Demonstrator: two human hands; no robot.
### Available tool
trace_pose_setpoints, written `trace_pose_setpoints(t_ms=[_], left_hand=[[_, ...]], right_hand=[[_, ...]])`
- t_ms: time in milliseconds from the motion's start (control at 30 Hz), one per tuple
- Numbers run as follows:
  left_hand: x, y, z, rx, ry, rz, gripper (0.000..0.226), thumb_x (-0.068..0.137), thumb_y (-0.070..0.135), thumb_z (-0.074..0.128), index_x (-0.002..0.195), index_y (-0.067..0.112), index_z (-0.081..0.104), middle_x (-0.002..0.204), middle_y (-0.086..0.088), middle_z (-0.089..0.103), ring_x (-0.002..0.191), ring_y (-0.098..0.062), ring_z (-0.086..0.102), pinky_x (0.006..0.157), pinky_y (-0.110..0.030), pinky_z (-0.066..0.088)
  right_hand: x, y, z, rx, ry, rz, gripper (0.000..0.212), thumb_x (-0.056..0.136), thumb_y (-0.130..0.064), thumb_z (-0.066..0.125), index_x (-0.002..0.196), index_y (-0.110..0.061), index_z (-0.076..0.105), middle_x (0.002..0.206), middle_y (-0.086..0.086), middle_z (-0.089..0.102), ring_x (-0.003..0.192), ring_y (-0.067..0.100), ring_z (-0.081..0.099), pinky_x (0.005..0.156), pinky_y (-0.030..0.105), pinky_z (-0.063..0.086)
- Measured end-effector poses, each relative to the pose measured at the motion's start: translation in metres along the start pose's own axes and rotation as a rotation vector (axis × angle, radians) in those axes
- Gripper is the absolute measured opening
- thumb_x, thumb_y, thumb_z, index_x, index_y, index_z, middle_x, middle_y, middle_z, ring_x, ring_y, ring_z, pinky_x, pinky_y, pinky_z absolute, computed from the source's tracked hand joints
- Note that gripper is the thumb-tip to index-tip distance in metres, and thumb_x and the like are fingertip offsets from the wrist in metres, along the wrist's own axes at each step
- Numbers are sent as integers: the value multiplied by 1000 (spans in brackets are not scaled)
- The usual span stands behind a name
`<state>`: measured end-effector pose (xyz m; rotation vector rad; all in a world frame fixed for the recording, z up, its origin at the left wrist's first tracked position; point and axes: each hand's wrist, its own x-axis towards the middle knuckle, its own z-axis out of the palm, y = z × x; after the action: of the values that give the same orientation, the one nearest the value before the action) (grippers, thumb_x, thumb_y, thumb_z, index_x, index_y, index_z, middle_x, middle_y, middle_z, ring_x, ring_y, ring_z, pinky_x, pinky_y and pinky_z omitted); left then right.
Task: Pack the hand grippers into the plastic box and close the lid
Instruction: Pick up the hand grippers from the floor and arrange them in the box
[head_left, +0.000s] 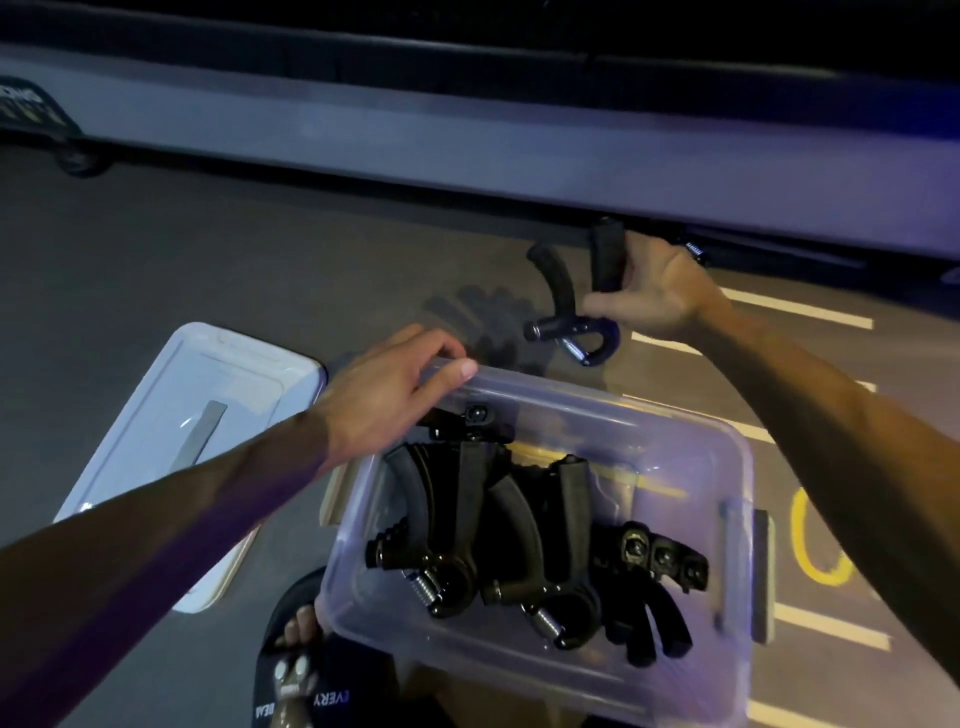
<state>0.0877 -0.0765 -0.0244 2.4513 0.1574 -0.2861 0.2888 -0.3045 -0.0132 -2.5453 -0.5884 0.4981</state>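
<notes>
Right hand (657, 293) gripping one hand gripper (571, 296) by its handle, beyond the box (675, 431), left hand (395, 395) holding far rim.

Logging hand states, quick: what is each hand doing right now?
Left hand: grips the far rim of the plastic box.
Right hand: holds a black hand gripper by one handle.

Clear plastic box (675, 431) (glossy walls)

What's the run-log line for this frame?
phase: packing | right hand: holds hand gripper above floor | left hand: grips plastic box rim | box: several grippers inside | lid: off, left of box
</notes>
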Motion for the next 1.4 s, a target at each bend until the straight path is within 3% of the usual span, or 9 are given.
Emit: trace_pose_setpoints(t_ms=[167, 267, 400, 500, 633, 933, 1033, 1200, 1400], left_hand=[[-13, 9, 0, -17, 73, 63, 36, 103, 51, 42, 132, 35, 56, 123, 14, 57, 119, -11, 55, 104, -44, 45], [-20, 19, -9, -140, 213, 131, 36, 97, 49, 53, 127, 31, 60, 118, 13, 62, 112, -5, 60, 101, -39, 49], [-32, 48, -28, -333, 223, 212, 46, 88, 46, 74, 128, 28, 60, 109, 11, 68, 101, -11, 67, 94, -23, 49], [-38, 63, -32, -152, 151, 312, 35, 85, 46, 76, 114, 27, 69, 94, 11, 72, 89, -7, 69, 85, -25, 51], [-39, 65, -21, 14, 140, 355, 25, 89, 48, 71, 108, 31, 71, 86, 17, 70, 82, 0, 67, 88, -27, 49], [-32, 59, 2, 287, 48, 297, 37, 82, 61, 60, 106, 35, 72, 81, 15, 67, 90, -12, 63, 93, -34, 42], [-26, 60, 7, 329, 20, 285, 37, 83, 64, 65, 109, 38, 71, 88, 18, 68, 98, -12, 57, 95, -38, 40], [-20, 66, 10, 389, -32, 278, 40, 85, 63, 65, 116, 38, 69, 93, 16, 66, 107, -10, 53, 85, -25, 21], [-18, 68, 14, 398, -78, 282, 38, 93, 62, 55, 124, 41, 65, 98, 12, 68, 109, -11, 52, 85, -25, 21]], right_hand=[[-61, -40, -51, 167, -48, -254, 34, 70, -39, 72, 89, -13, 61, 81, 7, 68, 73, 25, 66, 70, 47, 57], [-90, -60, -76, 78, -186, -339, 21, 77, -31, 76, 93, -20, 68, 75, -1, 67, 64, 8, 64, 58, 17, 51], [-112, -76, -82, -142, -347, -392, 15, 77, -35, 77, 84, -26, 68, 75, -7, 69, 65, 4, 63, 55, 14, 42], [-114, -77, -70, -240, -371, -378, 14, 77, -33, 78, 80, -26, 67, 77, -5, 70, 69, 8, 63, 62, 26, 48], [-108, -72, -51, -432, -384, -412, 12, 78, -31, 74, 82, -24, 65, 77, -6, 68, 73, 16, 62, 55, 13, 41], [-103, -64, -13, -536, -498, -368, 16, 81, -33, 65, 73, -29, 52, 80, -3, 53, 83, 26, 62, 73, 40, 56], [-103, -62, -7, -563, -493, -401, 22, 84, -28, 63, 77, -31, 42, 74, -6, 38, 85, 27, 60, 73, 36, 54], [-101, -58, 1, -608, -517, -378, 20, 89, -26, 59, 109, -21, 60, 88, 0, 42, 84, 24, 55, 69, 30, 45], [-101, -66, -6, -574, -667, -283, 17, 94, -37, 54, 100, -21, 57, 89, 1, 55, 81, 21, 56, 74, 31, 48]])
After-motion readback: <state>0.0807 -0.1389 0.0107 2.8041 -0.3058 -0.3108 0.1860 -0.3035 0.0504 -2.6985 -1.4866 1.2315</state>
